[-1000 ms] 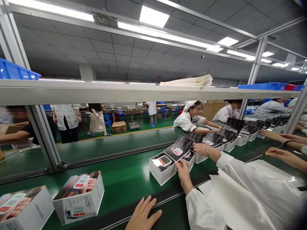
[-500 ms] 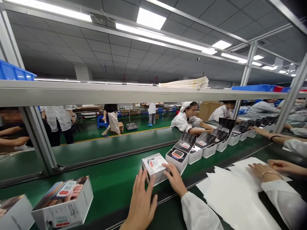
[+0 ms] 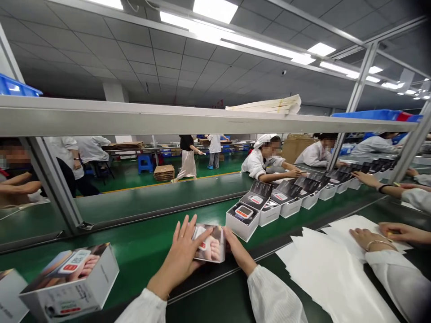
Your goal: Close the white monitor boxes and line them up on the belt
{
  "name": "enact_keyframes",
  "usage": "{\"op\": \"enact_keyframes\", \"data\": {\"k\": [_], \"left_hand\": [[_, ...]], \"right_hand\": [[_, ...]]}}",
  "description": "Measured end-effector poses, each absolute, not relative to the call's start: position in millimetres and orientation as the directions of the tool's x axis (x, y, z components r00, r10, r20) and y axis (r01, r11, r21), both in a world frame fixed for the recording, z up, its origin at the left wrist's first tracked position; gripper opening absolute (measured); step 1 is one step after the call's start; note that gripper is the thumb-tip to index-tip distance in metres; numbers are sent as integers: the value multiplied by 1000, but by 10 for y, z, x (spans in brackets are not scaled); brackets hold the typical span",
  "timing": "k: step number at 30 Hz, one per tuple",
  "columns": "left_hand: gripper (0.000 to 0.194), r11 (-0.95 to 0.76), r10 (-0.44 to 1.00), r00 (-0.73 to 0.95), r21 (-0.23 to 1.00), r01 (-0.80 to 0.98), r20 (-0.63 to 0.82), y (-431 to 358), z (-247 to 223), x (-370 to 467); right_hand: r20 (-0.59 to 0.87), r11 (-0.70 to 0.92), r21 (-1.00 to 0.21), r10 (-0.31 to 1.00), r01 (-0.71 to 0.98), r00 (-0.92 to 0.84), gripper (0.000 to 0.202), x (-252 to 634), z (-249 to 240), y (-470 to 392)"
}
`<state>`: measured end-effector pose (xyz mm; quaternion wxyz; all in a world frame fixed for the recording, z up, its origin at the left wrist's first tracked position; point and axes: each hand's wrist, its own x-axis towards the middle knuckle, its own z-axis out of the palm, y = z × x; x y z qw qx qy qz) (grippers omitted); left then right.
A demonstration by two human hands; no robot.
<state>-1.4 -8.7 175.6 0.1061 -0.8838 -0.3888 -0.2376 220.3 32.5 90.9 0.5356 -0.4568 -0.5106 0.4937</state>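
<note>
Two bare hands at a packing line, seen from the head. The left hand (image 3: 180, 255) is holding the left side of a printed box (image 3: 215, 250) at the lower centre of the frame; its index finger is lying across the pictured face, while the other fingers are spreading upward past the edge. The right hand (image 3: 239, 252) is bracing the right side, its fingertips partly hidden. Each grip is thus closing on the box, which is standing tilted, its picture facing the camera; whether its underside is touching the green surface (image 3: 144, 229) cannot be told.

Just right of the hands, an open box (image 3: 240, 229) is showing a white device (image 3: 244, 212) in its dark insert, its lid leaning back. Behind it, further open boxes (image 3: 291, 209) are forming a row toward the right of the frame. At lower left, a closed box (image 3: 69, 287) is sitting well apart from the hands, and a second carton (image 3: 10, 297) is running out of the frame beside it.

At lower right, white sheets (image 3: 326, 271) are lying fanned, a co-worker's hand (image 3: 362, 237) with a bangle resting on them. Across the line, a person in a white cap (image 3: 254, 163) is leaning forward. Above, a pale shelf (image 3: 151, 119) is spanning the frame.
</note>
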Motion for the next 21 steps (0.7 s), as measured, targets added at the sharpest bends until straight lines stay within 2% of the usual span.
{"op": "enact_keyframes", "data": {"k": [3,5,7,9,11,14,17,19,21], "left_hand": [[100,-674,705,608,78,734,365,-44,2011,-169],[96,-637,758,585,138,758,287,-27,2107,-288],[91,-585,807,550,167,793,214,-23,2184,-443],[87,-530,848,513,172,831,135,-22,2259,-638],[86,-476,879,473,168,863,58,-24,2329,-859],[87,-425,902,432,140,894,-23,-32,2402,-1154],[87,-393,919,394,57,918,-9,-47,2415,-1223],[86,-390,918,387,18,921,89,-63,2390,-1062],[82,-437,884,423,31,899,201,-88,2338,-743]], "right_hand": [[191,193,-979,981,73,-35,64,2123,947,299],[233,204,-952,966,229,108,61,2219,1013,270],[268,121,-923,882,364,387,56,2458,1093,256],[297,-10,-905,701,425,649,52,2772,1160,284],[283,-126,-886,614,446,737,49,3047,1190,355],[197,-246,-852,667,462,719,49,3202,1148,489],[137,-264,-867,687,422,713,53,3075,1025,601],[140,-197,-910,684,366,716,56,2952,930,672],[164,-89,-944,706,316,689,58,2861,849,742]]}}
